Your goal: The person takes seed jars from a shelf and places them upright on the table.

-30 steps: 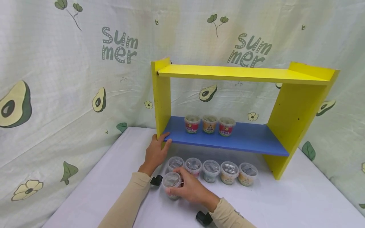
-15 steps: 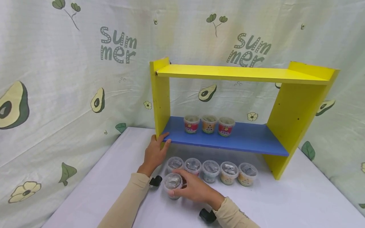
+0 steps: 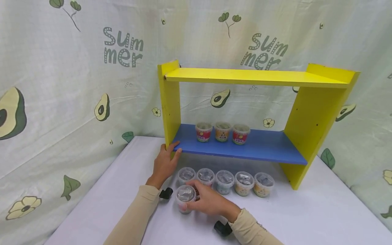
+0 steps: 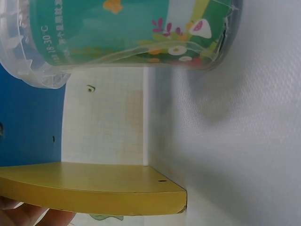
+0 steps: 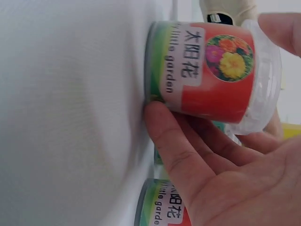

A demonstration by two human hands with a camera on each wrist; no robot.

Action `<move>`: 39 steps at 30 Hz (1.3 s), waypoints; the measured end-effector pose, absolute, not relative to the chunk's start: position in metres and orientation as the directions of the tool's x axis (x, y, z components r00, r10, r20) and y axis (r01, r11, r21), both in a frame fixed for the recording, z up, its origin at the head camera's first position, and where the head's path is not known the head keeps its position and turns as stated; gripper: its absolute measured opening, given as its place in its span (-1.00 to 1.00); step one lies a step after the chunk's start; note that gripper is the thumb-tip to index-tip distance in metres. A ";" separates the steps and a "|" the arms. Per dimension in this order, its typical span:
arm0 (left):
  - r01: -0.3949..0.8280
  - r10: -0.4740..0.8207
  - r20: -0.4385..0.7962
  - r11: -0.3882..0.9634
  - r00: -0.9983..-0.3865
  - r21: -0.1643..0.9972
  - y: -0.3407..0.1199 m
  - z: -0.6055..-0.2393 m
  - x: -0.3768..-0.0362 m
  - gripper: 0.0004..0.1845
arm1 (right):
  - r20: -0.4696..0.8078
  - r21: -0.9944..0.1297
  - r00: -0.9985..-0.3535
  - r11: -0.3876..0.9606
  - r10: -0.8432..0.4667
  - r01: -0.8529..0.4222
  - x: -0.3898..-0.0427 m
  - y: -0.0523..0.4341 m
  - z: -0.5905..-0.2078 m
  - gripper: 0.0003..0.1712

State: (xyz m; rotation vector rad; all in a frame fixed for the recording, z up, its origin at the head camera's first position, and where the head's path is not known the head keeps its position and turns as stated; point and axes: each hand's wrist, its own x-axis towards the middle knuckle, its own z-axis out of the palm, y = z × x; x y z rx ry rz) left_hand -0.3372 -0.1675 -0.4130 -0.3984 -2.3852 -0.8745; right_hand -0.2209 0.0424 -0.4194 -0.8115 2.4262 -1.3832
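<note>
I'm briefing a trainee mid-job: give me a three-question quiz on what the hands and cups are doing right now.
1. True or false: the right hand grips a cup that stands on the white table.
2. How many cups stand on the blue shelf? A) two B) three C) five
3. Fill in: the left hand rests on the shelf unit's yellow ____ panel.

Key
1. True; the right wrist view shows fingers curled round its red label, base on the table.
2. B
3. Left side; the thumb lies at the blue shelf's front corner.
</note>
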 end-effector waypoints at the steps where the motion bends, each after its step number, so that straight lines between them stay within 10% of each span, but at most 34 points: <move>1: 0.448 0.080 0.598 0.743 -0.797 0.497 -0.168 -0.413 -0.337 -0.47 | 0.074 -0.855 -0.823 0.389 -0.563 -0.343 -0.221 0.042 -0.420 -0.17; 39: 0.457 0.063 0.626 0.741 -0.777 0.492 -0.168 -0.416 -0.340 -0.49 | 0.108 -0.820 -0.881 0.459 -0.462 -0.341 -0.216 0.035 -0.419 -0.30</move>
